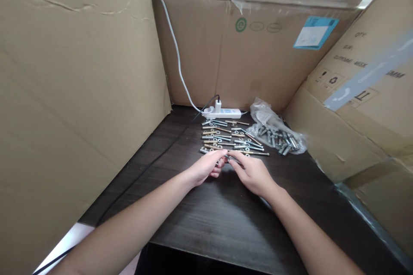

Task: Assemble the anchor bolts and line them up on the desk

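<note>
My left hand and my right hand meet over the dark table, fingers pinched together on a small metal bolt held between them. Just beyond the fingertips lie rows of several long bolts with washers, laid out side by side. The part of the held bolt inside my fingers is hidden.
A clear plastic bag of bolts lies to the right of the rows. A white power strip with a white cable and a black cable sits at the back. Large cardboard boxes wall in the table on the left, back and right.
</note>
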Action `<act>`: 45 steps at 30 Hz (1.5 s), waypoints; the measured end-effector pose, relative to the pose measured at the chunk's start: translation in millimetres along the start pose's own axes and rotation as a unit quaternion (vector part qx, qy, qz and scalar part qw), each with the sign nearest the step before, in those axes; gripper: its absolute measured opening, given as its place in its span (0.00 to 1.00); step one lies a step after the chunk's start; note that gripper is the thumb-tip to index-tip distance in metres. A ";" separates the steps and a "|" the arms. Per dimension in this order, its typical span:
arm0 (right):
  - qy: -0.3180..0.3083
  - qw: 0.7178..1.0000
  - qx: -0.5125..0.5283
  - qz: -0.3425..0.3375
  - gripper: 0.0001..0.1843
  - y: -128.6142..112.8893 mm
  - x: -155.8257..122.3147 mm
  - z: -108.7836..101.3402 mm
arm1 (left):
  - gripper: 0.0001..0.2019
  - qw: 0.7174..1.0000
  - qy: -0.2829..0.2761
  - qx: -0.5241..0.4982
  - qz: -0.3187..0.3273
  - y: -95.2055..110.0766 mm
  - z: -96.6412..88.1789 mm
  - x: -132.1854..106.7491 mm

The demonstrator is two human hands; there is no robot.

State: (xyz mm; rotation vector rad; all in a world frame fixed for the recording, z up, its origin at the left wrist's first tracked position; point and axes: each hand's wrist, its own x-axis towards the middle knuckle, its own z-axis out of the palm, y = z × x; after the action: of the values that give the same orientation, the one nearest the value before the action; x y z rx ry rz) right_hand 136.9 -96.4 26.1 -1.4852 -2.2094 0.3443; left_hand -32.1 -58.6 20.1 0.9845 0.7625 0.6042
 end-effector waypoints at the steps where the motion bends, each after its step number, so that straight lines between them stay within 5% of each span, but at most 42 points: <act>1: -0.003 1.000 0.000 0.005 0.15 -0.7 0.0 -1.5 | 0.16 1.000 -0.010 0.024 0.015 -0.4 0.6 -0.5; 5: -0.008 1.000 0.005 0.011 0.16 -4.5 -0.6 -6.5 | 0.16 0.982 -0.004 0.173 0.082 -1.5 3.7 -2.3; 10: -0.010 1.000 -0.001 0.012 0.15 -7.3 -0.2 -11.3 | 0.12 0.901 0.072 0.365 0.223 3.0 7.3 -4.8; 15: 0.031 0.998 -0.004 0.045 0.14 6.2 -1.4 -35.7 | 0.12 0.877 0.117 0.393 0.252 14.4 -0.7 -5.2; 19: 0.061 0.994 0.018 0.089 0.12 43.5 -7.0 -57.7 | 0.11 0.860 0.153 0.413 0.257 16.9 -8.9 -4.0; 22: 0.024 0.992 0.047 0.114 0.11 74.6 -12.3 -59.8 | 0.11 0.837 0.134 0.473 0.238 14.7 -3.7 1.5; 25: -0.015 0.988 0.076 0.130 0.11 94.1 -15.1 -50.4 | 0.10 0.787 0.094 0.560 0.243 14.9 9.6 15.6; 32: -0.025 0.993 0.040 0.105 0.11 105.7 -14.1 -32.9 | 0.09 0.668 0.043 0.711 0.214 19.9 27.1 54.6; 38: 0.005 0.996 -0.004 0.087 0.09 111.1 -12.6 -33.1 | 0.07 0.583 0.026 0.783 0.213 18.9 29.6 61.2; 45: 0.017 0.996 -0.011 0.083 0.09 109.5 -11.2 -31.8 | 0.07 0.544 0.007 0.811 0.216 16.7 35.0 64.2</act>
State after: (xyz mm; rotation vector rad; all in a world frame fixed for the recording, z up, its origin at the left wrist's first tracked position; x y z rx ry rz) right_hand 244.7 -65.6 2.5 -1.6788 -2.0747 0.3454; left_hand 32.2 -20.9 28.5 2.9927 1.0260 0.1129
